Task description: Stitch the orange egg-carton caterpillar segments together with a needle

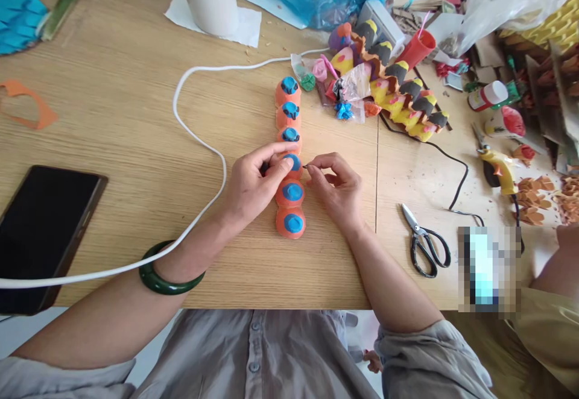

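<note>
An orange-painted egg-carton strip lies lengthwise away from me, with a blue disc on each bump. Black marks sit on the discs of the three far bumps; the two nearest show plain blue. My left hand holds the strip around its middle, thumb on a blue disc and index finger by the bump beyond. A dark lump shows between its fingers, partly hidden. On the strip's right side, my right hand pinches a tiny thin black piece, probably clay, close to the same bump.
A white cable curves over the table and my left forearm. Scissors and a yellow glue gun lie right. Painted egg cartons and clay packets lie beyond. A phone is left; another person's sleeve is right.
</note>
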Demonstrator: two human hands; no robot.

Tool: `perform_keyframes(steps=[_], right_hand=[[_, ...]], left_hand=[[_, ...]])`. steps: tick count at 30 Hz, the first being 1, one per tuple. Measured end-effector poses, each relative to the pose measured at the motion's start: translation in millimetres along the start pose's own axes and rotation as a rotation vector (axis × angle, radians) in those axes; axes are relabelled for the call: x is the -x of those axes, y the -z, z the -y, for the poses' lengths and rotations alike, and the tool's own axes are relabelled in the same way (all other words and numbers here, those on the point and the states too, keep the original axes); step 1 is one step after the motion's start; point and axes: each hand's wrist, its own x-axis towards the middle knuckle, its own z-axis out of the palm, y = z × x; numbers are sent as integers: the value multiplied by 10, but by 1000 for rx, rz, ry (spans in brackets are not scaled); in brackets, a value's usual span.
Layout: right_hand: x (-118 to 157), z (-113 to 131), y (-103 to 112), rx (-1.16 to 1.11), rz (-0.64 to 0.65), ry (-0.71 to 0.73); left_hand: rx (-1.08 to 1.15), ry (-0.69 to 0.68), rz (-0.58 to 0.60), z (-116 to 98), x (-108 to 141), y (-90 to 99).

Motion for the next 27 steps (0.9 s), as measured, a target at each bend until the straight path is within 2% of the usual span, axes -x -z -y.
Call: perform_keyframes(steps=[7, 10, 14, 17, 22, 27], right_hand=[[-174, -41, 81, -98, 60, 21], [-266, -69, 139, -148, 162, -16], [-355, -145, 214, -198, 277, -88], [-385, -169, 243, -189, 337, -82], [-342, -162, 217, -161, 291, -61], [-316, -183, 175, -186, 331, -15]], left_hand=[[-81, -16, 15, -7, -44, 55], [-66, -3, 3, -3, -74, 73], [-39, -6, 61, 2, -85, 68], [-55, -2, 94, 2, -86, 65], [-82, 25, 153, 26, -104, 72], [-84, 22, 152, 28, -118, 67]])
